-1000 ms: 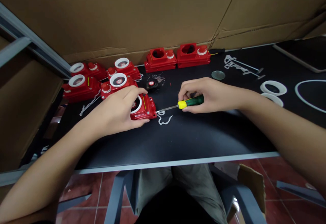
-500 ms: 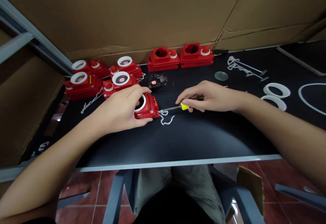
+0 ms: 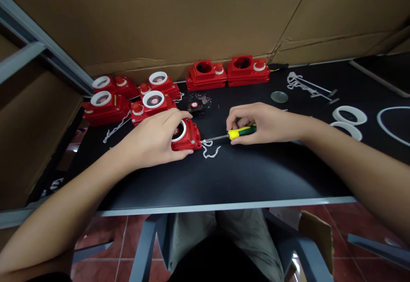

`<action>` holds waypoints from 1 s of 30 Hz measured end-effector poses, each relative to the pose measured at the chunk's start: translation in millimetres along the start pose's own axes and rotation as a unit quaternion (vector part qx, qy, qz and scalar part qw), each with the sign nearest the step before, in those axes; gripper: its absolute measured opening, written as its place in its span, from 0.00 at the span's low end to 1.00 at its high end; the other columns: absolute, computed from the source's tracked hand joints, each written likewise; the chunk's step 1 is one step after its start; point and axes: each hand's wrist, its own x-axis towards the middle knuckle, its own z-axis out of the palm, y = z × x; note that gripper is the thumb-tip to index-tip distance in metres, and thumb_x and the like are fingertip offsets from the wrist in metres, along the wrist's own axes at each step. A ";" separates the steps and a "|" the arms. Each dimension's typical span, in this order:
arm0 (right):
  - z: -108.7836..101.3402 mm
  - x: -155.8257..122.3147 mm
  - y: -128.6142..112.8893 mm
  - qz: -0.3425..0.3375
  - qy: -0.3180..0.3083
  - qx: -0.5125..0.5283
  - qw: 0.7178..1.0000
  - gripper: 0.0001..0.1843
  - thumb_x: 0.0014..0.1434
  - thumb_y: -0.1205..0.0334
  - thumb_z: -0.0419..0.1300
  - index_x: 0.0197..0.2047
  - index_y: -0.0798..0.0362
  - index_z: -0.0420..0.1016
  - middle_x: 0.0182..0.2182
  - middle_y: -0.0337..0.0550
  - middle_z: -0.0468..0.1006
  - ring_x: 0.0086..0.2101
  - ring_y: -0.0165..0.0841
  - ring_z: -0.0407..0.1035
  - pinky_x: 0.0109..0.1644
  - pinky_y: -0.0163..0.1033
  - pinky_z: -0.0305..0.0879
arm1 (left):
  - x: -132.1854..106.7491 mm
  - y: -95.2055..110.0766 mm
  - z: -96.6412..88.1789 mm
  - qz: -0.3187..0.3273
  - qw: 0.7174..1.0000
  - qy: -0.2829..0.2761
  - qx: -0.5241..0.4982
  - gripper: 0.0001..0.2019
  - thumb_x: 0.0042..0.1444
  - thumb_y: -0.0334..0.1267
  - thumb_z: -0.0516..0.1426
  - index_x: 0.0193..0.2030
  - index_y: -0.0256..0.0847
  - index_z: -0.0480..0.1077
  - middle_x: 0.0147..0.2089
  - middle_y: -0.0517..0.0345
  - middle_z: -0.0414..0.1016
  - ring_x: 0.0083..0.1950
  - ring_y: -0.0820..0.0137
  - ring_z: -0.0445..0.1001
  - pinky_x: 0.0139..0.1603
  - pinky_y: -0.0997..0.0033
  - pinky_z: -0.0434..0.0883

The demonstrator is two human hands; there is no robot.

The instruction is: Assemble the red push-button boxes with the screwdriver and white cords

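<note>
1. Since half a second ago, our right hand point(image 3: 267, 121) has rolled on the screwdriver point(image 3: 241, 131). The green part of the handle shows below our fingers again, where only its yellow end showed before.
2. Our right hand is closed on that handle, pinching it between thumb and curled fingers. The metal shaft points toward our left hand, its tip at the right edge of the red housing point(image 3: 189, 136).
3. Our left hand point(image 3: 153, 141) lies over the red housing, fingers bent across the top and thumb on the near side, clamping it on the black table point(image 3: 243, 175).
4. Between our hands, just nearer to us than the shaft, lies a white cord scrap point(image 3: 209, 150).
5. Beyond our left hand sit four ringed red units point(image 3: 150, 102), and a small black part point(image 3: 195, 106) lies beyond the gap between our hands.
6. Beyond our right hand lies a clear disc point(image 3: 278, 97); outside our right forearm lie two white rings point(image 3: 349, 114).
</note>
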 end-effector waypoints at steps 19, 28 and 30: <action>-2.1 -2.0 -7.6 0.020 -0.016 0.004 1.000 0.17 0.62 0.45 0.75 0.41 0.50 0.84 0.37 0.43 0.88 0.36 0.36 0.77 0.42 0.42 0.70 | -0.5 0.4 0.5 0.005 1.000 0.008 0.005 0.34 0.63 0.50 0.71 0.70 0.37 0.71 0.63 0.41 0.83 0.61 0.49 0.85 0.64 0.52 0.80; -2.1 -2.1 -6.0 0.022 -0.034 0.003 0.999 0.21 0.67 0.41 0.70 0.46 0.51 0.86 0.40 0.45 0.88 0.35 0.35 0.76 0.42 0.43 0.70 | -0.4 -0.2 1.7 0.008 1.000 0.016 0.005 0.35 0.63 0.50 0.72 0.70 0.36 0.71 0.62 0.41 0.83 0.60 0.48 0.85 0.63 0.52 0.81; -1.6 -1.8 -3.9 0.020 -0.027 0.001 0.999 0.21 0.65 0.41 0.72 0.47 0.51 0.86 0.41 0.46 0.88 0.37 0.36 0.77 0.42 0.43 0.71 | -0.5 0.5 1.3 0.006 1.000 0.018 0.007 0.35 0.63 0.50 0.72 0.70 0.35 0.71 0.62 0.40 0.83 0.60 0.48 0.85 0.63 0.52 0.81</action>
